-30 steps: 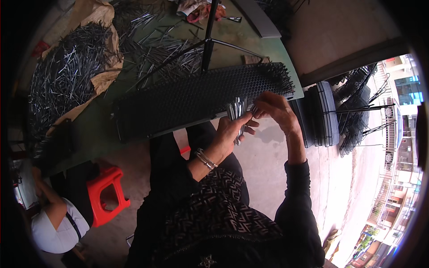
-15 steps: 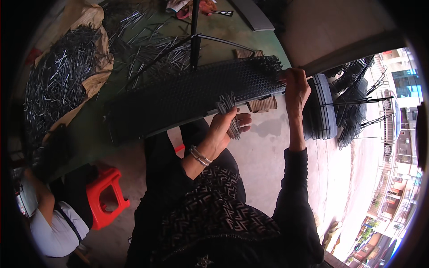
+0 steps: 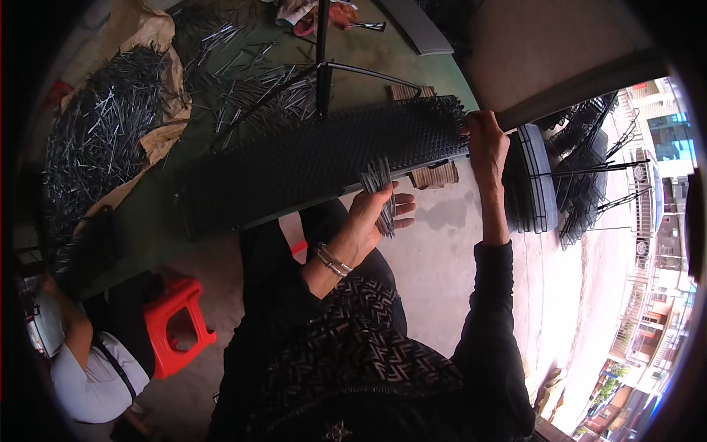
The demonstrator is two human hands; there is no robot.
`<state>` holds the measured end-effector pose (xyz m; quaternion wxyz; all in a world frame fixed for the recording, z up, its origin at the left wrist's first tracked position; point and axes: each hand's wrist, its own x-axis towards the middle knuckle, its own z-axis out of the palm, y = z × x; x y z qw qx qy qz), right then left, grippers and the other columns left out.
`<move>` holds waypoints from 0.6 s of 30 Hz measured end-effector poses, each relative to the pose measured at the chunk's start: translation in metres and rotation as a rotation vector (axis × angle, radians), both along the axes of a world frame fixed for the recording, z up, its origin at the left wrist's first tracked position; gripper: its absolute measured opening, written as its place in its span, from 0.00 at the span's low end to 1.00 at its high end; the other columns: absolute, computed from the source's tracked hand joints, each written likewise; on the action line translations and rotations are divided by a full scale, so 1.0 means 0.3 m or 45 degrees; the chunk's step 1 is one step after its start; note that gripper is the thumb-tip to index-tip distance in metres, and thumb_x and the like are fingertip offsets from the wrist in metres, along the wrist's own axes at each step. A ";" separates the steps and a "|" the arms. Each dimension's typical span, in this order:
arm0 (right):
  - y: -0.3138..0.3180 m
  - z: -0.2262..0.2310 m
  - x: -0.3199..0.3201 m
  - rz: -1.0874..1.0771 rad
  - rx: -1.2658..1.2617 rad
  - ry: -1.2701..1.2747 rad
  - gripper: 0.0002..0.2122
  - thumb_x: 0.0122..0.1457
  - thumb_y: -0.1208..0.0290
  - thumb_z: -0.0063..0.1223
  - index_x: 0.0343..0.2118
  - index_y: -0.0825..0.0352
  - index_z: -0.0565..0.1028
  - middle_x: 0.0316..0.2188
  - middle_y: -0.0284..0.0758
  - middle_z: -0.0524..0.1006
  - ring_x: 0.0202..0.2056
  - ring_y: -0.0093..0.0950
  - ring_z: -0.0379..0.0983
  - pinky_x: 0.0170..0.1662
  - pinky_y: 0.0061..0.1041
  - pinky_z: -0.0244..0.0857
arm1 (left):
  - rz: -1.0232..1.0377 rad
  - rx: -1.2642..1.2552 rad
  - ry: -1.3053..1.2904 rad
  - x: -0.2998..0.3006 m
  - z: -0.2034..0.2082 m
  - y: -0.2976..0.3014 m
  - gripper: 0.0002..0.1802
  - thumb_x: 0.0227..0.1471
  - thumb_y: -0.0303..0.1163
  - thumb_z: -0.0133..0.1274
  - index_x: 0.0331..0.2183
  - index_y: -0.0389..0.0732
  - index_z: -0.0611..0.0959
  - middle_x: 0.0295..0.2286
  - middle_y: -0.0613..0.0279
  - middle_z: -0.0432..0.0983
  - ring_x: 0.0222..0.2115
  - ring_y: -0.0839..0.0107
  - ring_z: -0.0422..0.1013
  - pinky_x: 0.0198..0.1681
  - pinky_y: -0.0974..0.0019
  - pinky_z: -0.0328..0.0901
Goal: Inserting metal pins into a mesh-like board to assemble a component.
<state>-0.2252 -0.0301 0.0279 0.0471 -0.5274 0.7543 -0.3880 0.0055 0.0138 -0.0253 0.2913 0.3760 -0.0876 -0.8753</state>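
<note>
A bundle of thin grey metal rods (image 3: 379, 184) lies across my left hand (image 3: 368, 214), pinned under the thumb with the other fingers loosely extended. In front of me a long dark panel (image 3: 294, 158) with a honeycomb of holes stretches from left to right. Short rod ends bristle from its right end. At that end my right hand (image 3: 486, 140) is closed, with its fingertips against the bristling edge; what they pinch is too small to make out. The left hand sits just below the panel's near edge.
Many loose rods (image 3: 103, 110) fill brown paper at the left; more rods (image 3: 272, 85) are scattered on the green table (image 3: 361, 51). A black metal stand (image 3: 322, 74) rises behind the panel. Wire racks (image 3: 582, 169) stand at right. Lower left are a red stool (image 3: 180, 324) and another person (image 3: 96, 376).
My left hand and its rods have shifted very slightly lower. My right hand stays at the panel's right end, nearly unmoved.
</note>
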 end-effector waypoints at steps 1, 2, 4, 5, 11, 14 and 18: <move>-0.004 -0.007 -0.015 0.075 -0.032 -0.014 0.06 0.60 0.72 0.49 0.35 0.67 0.76 0.23 0.33 0.79 0.27 0.20 0.75 0.33 0.21 0.66 | 0.002 0.007 -0.028 -0.001 0.005 0.001 0.10 0.62 0.34 0.47 0.41 0.38 0.74 0.33 0.51 0.78 0.35 0.62 0.76 0.37 0.54 0.75; -0.005 -0.009 -0.027 0.149 -0.064 -0.027 0.06 0.60 0.72 0.49 0.35 0.67 0.76 0.23 0.33 0.79 0.27 0.20 0.75 0.33 0.21 0.66 | -0.005 0.003 -0.027 0.000 0.001 -0.001 0.10 0.62 0.34 0.47 0.41 0.38 0.74 0.33 0.51 0.78 0.35 0.62 0.76 0.37 0.54 0.75; -0.016 0.003 -0.028 0.195 -0.054 0.014 0.05 0.60 0.73 0.49 0.34 0.66 0.76 0.23 0.35 0.79 0.27 0.25 0.76 0.33 0.24 0.67 | -0.033 -0.090 -0.052 0.009 -0.015 -0.010 0.10 0.61 0.34 0.49 0.40 0.38 0.74 0.29 0.57 0.76 0.28 0.70 0.73 0.27 0.65 0.69; -0.021 0.008 -0.027 0.238 -0.040 0.058 0.04 0.59 0.74 0.49 0.34 0.64 0.76 0.23 0.37 0.79 0.27 0.29 0.78 0.33 0.28 0.68 | -0.031 -0.094 -0.054 0.011 -0.022 -0.009 0.10 0.61 0.34 0.49 0.40 0.38 0.74 0.29 0.57 0.76 0.28 0.70 0.73 0.27 0.65 0.69; -0.023 -0.027 -0.051 0.297 0.022 0.099 0.06 0.60 0.73 0.49 0.37 0.66 0.77 0.25 0.35 0.79 0.30 0.24 0.77 0.36 0.24 0.68 | 0.001 -0.103 0.013 0.017 0.006 -0.006 0.12 0.59 0.36 0.52 0.39 0.37 0.75 0.24 0.64 0.71 0.23 0.76 0.66 0.22 0.73 0.59; -0.023 -0.068 -0.049 0.279 -0.009 0.141 0.07 0.60 0.71 0.50 0.37 0.64 0.78 0.28 0.36 0.79 0.31 0.27 0.77 0.37 0.26 0.68 | -0.015 -0.168 0.002 0.016 0.012 -0.003 0.13 0.59 0.36 0.53 0.40 0.37 0.76 0.24 0.64 0.71 0.23 0.76 0.67 0.21 0.74 0.59; -0.018 -0.082 -0.019 0.181 -0.060 0.363 0.07 0.60 0.68 0.53 0.37 0.60 0.80 0.32 0.34 0.77 0.34 0.33 0.75 0.38 0.28 0.68 | -0.018 -0.178 -0.021 0.022 0.015 0.000 0.13 0.59 0.37 0.53 0.40 0.38 0.77 0.23 0.64 0.73 0.23 0.77 0.67 0.21 0.74 0.57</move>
